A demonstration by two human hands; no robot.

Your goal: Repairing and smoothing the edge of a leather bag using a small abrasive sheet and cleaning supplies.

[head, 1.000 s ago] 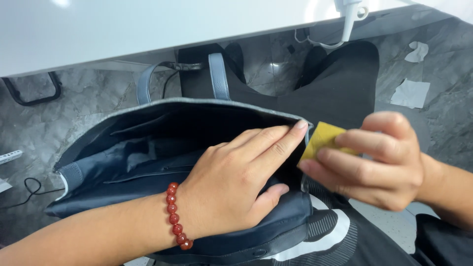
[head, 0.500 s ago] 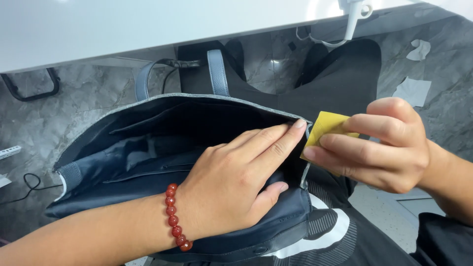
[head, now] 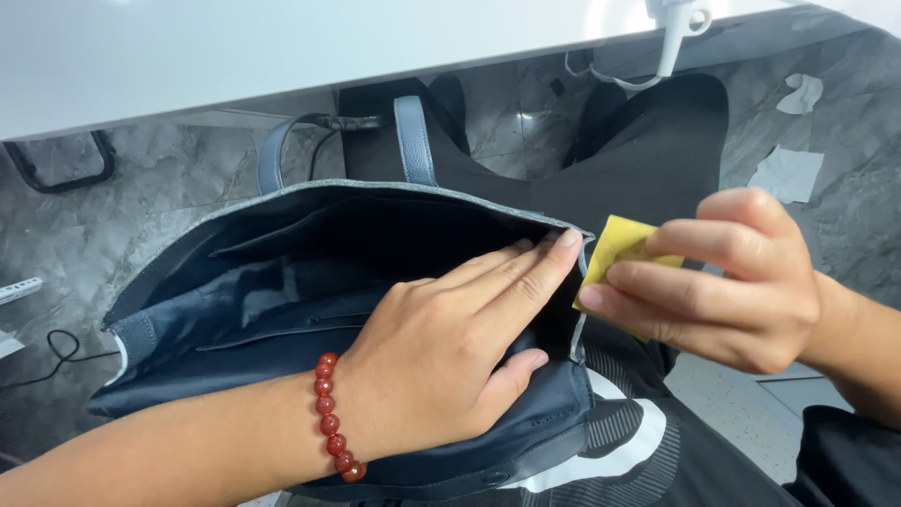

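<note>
The left hand is lying flat across the near side of the dark blue bag, fingers stretched out and together along the inside of the rim, thumb pressing the outer fabric, so it is pinching the bag wall and spreading the mouth; a red bead bracelet is sitting on that wrist. The right hand is gripping a small yellow pad, fingers closed tight on it, just beside the bag's right corner. Compared with a second ago the yellow pad is sitting a bit higher and closer to the rim, nearly touching the left fingertips, while the left hand is staying put. So the wiping or rubbing seems to be working along that corner edge, not inside the bag. Bag is resting on the lap, grey handles flopping away toward the marble floor.
</note>
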